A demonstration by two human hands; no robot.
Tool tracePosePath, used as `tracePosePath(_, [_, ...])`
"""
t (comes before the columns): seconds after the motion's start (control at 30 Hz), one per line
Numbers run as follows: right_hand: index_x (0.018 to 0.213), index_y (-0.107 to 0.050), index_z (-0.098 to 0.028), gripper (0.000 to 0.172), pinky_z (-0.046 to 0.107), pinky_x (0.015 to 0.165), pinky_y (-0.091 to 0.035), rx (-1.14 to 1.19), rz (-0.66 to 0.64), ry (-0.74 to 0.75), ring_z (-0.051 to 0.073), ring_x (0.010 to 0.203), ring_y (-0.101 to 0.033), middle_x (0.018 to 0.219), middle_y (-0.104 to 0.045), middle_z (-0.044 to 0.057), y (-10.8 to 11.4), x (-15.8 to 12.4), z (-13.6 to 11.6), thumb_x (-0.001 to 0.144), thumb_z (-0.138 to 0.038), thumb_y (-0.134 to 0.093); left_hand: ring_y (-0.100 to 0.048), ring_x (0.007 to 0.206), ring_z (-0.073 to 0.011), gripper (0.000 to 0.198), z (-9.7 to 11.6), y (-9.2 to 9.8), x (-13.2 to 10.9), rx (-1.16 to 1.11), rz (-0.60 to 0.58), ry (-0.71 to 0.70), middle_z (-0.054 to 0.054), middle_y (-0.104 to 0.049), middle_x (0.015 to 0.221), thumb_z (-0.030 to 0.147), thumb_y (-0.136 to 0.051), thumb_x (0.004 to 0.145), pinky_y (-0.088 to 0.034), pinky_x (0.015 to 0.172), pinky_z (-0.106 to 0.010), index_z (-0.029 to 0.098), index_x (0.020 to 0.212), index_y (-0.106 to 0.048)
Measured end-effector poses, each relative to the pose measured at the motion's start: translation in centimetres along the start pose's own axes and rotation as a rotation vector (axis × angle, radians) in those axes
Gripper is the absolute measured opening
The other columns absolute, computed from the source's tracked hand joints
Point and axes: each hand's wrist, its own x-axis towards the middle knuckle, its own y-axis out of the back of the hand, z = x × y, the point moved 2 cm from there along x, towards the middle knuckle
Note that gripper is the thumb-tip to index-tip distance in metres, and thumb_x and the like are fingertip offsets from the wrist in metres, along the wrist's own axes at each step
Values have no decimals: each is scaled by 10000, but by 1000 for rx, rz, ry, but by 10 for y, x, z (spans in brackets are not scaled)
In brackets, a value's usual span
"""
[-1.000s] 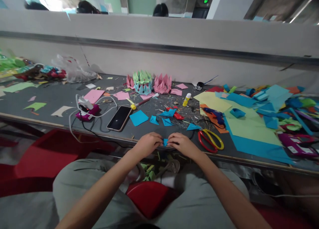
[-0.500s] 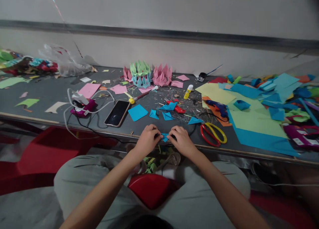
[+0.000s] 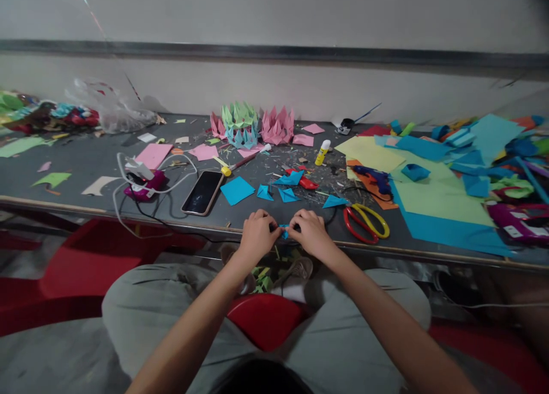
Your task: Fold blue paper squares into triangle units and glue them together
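Note:
Between my two hands, at the table's front edge, is a small piece of folded blue paper (image 3: pixel 285 232). My left hand (image 3: pixel 259 234) pinches its left side, and my right hand (image 3: pixel 309 232) pinches its right side. Fingers cover most of the paper, so its full shape is hidden. Just beyond my hands lie several folded blue paper pieces (image 3: pixel 289 195) and, to their left, a flat blue paper square (image 3: pixel 237 190). Scissors (image 3: pixel 366 223) with one red and one yellow handle lie to the right of my right hand.
A phone (image 3: pixel 202 192) and a purple device with cables (image 3: pixel 146 186) lie left. Folded paper crowns (image 3: pixel 241 124) stand at the back near a glue stick (image 3: pixel 322 152). Coloured paper sheets (image 3: pixel 446 205) and a blue glue gun (image 3: pixel 372 178) are on the right. Scraps litter the grey table.
Both hands have drawn slightly closer together around the folded blue paper, so less of it shows between the fingertips. The camera view has shifted a little.

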Motion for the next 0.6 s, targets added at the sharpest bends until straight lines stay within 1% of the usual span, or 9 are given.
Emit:
tracePosePath(0.17, [707,-590,-214,139,342,719,-309,14,29,-8,222,893,-485,893,-591,39,-2,0,1,793,-321,-568,-535,895,-241,153,-5,-3,3,-22,41,23,-50,-603,905,319,-631,750,-400,712,-346,210,858,-627])
tracePosePath(0.27, [727,-582,-214,160,328,700,-314,35,43,-12,215,867,-496,863,-593,38,-2,-1,4,820,-337,-537,-534,898,-226,153,-4,-6,-1,-11,59,-18,-37,-609,930,296,-597,782,-393,714,-337,268,924,-648])
tracePosePath(0.37, [731,-576,-215,172,320,696,-322,54,68,-17,209,855,-507,846,-597,33,0,-1,5,832,-344,-523,-525,910,-221,212,-1,-8,-15,94,120,-128,-44,-603,995,266,-513,838,-389,714,-340,303,993,-653])
tracePosePath(0.43, [724,-573,-218,158,317,701,-329,68,97,-23,205,850,-515,833,-602,27,1,-1,3,821,-340,-545,-514,940,-235,283,0,-10,-25,204,187,-233,-70,-599,1042,273,-434,876,-388,745,-369,278,1102,-604])
tracePosePath(0.5, [720,-571,-221,142,314,705,-338,84,132,-26,197,836,-524,817,-608,20,2,-1,1,810,-331,-566,-502,993,-253,342,-1,-12,-32,263,207,-327,-93,-582,1114,319,-436,874,-389,792,-394,234,1189,-538])
tracePosePath(0.6, [712,-568,-222,142,315,712,-351,112,190,-19,191,819,-533,805,-616,14,2,-3,-3,814,-322,-562,-522,977,-244,308,-4,-12,-31,319,227,-403,-88,-599,1092,266,-451,869,-411,775,-382,227,1157,-553])
